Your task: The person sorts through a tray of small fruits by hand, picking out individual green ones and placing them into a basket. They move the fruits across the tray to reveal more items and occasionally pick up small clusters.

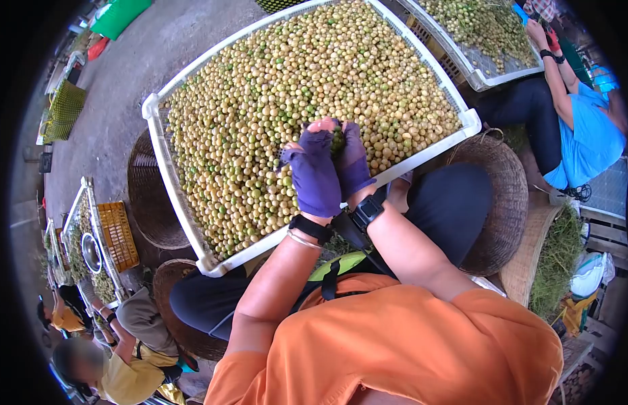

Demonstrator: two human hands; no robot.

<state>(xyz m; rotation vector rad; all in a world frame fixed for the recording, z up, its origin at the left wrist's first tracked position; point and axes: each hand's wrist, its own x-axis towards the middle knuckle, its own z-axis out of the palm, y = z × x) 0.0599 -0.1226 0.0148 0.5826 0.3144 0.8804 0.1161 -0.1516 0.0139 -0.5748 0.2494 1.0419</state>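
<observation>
Together, hands: left hand [315, 177] and right hand [352, 160], in purple fingerless gloves, pressed side by side, clamped on a small cluster of green fruit [337, 140] at frame centre.
Tray: white mesh tray [167, 177] heaped with yellow-green fruit, beneath the hands.
Surroundings: woven basket [506, 196] right; co-worker in blue [584, 138] upper right.

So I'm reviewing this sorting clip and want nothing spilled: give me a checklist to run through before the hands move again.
1. Both hands gloved: ok, left hand and right hand wear purple fingerless gloves.
2. Green cluster held securely: cannot tell, the fingers hide the grip.
3. Hands over the white tray: ok.
4. Small yellow-green fruit inside the rim: ok, none seen spilled.
5. Woven basket within reach: ok, beside the right knee.
</observation>
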